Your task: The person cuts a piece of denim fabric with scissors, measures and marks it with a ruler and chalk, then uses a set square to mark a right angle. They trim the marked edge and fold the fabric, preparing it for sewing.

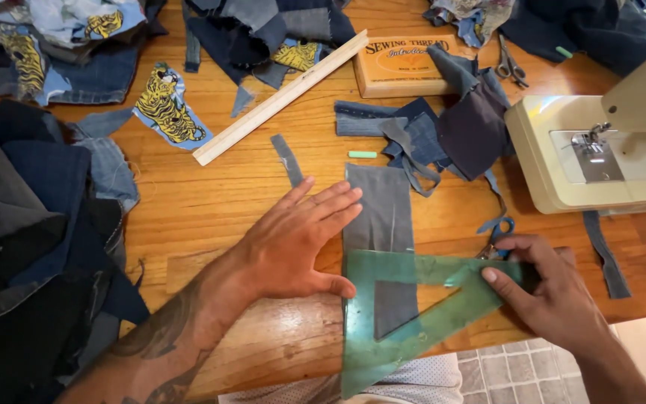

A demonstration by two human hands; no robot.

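Low in the middle of the frame, a green see-through set square (405, 322) lies over the lower end of a grey strip of fabric (379, 217) on the wooden counter (211, 202). From the head camera, the left hand (293, 239) lies flat with fingers spread, its fingertips on the left edge of the grey strip and its thumb touching the triangle's upper left corner. The right hand (555, 292), at lower right, presses the triangle's right tip with thumb and fingers; it grips nothing else. Blue-handled scissors (496, 236) lie just beside that hand's fingers.

Right of centre, a cream sewing machine (600, 150) stands on the counter, with a dark denim strip (607, 258) below it. A heap of dark blue scraps (443, 127) lies above the grey strip, near a small green chalk (363, 155). A wooden ruler (282, 97) runs diagonally at upper centre, beside a flat wooden box (405, 63). A tiger-print patch (166, 105) sits at upper left, and piled denim (31, 224) fills the left edge. Metal shears (510, 63) lie near the top right.
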